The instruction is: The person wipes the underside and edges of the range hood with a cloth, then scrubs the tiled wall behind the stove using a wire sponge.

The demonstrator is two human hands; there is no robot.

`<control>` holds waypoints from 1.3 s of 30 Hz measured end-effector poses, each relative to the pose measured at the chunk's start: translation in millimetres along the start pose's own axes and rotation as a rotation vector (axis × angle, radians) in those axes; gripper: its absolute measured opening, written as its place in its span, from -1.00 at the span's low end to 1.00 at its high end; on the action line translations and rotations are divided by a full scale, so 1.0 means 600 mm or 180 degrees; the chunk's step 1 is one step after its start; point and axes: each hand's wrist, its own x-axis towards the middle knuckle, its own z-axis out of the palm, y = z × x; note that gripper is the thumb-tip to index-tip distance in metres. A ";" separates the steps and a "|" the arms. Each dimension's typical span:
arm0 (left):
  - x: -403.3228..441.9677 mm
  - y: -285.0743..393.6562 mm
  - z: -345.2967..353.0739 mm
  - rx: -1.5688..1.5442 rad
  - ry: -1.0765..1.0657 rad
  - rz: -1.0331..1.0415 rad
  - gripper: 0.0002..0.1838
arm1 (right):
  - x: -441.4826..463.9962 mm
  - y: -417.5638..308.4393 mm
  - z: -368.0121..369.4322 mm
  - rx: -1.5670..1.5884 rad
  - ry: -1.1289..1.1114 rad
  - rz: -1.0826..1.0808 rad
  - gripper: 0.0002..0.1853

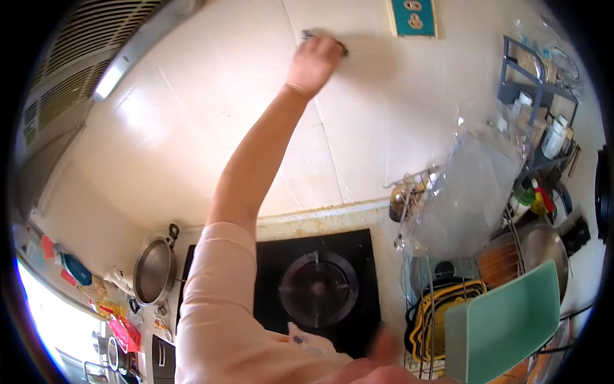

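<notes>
My left hand is raised high against the pale tiled wall, the arm stretched out over the stove. Its fingers are closed over a thin dark grey cloth or pad, pressed to the tiles. Only the edges of that piece show beyond the fingers; the rest is hidden. At the bottom, close to the body, my right hand is smeared by motion and partly cut off, so its fingers cannot be made out. It is near the front edge of the black gas stove, left of a green rectangular bin.
A range hood juts out at upper left. A metal pan leans left of the stove. On the right are a wire rack with yellow-edged baskets, a clear plastic bag and a grey shelf with bottles. A teal socket panel is on the wall.
</notes>
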 end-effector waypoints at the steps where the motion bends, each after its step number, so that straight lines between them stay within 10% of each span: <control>1: 0.000 -0.028 -0.017 0.0169 0.0281 -0.0270 -0.77 | 0.002 -0.008 -0.008 0.0059 -0.0187 0.0123 -0.79; 7: -0.085 -0.153 -0.073 0.1183 0.0692 -0.1718 -0.81 | 0.086 0.080 0.104 0.0067 -0.1995 0.0343 -0.34; 12: -0.054 -0.020 -0.031 -0.2006 -0.0223 -0.2037 -0.80 | 0.119 0.086 0.099 -0.0133 -0.2812 -0.0032 -0.34; 14: -0.082 0.003 -0.020 0.0031 -0.0503 0.0269 -0.77 | 0.128 0.096 0.109 -0.0087 -0.2842 -0.0139 -0.38; 20: -0.177 -0.106 -0.102 0.0266 0.0120 -0.1297 -0.79 | 0.125 0.139 0.166 0.0302 -0.2849 -0.0431 -0.52; 22: -0.134 -0.073 -0.080 -0.1756 0.0031 -0.2602 -0.82 | 0.114 0.174 0.229 0.0844 -0.2837 -0.0669 -0.57; 23: -0.115 -0.048 -0.057 -0.1402 0.0121 -0.1910 -0.82 | 0.101 0.276 0.404 0.2036 -0.2678 -0.1074 -0.59; 27: -0.088 -0.001 -0.025 -0.0500 -0.0527 -0.0126 -0.84 | 0.103 0.141 0.135 0.1178 -0.3144 -0.1012 -0.54; 30: -0.152 -0.070 -0.047 -0.1109 -0.0216 -0.0415 -0.89 | 0.073 0.117 0.065 0.0840 -0.2606 -0.0879 -0.53; 32: -0.179 -0.118 -0.078 -0.1695 -0.0300 -0.1846 -0.88 | 0.036 0.092 0.055 -0.0052 -0.1770 -0.0368 -0.58; 34: -0.153 -0.123 -0.104 0.0357 0.0316 -0.1050 -0.80 | 0.009 0.068 0.054 -0.0524 -0.1023 -0.0071 -0.62; 39: -0.222 -0.046 -0.076 -0.0076 -0.0040 -0.0679 -0.75 | -0.015 0.044 0.065 -0.1003 -0.0266 0.0081 -0.70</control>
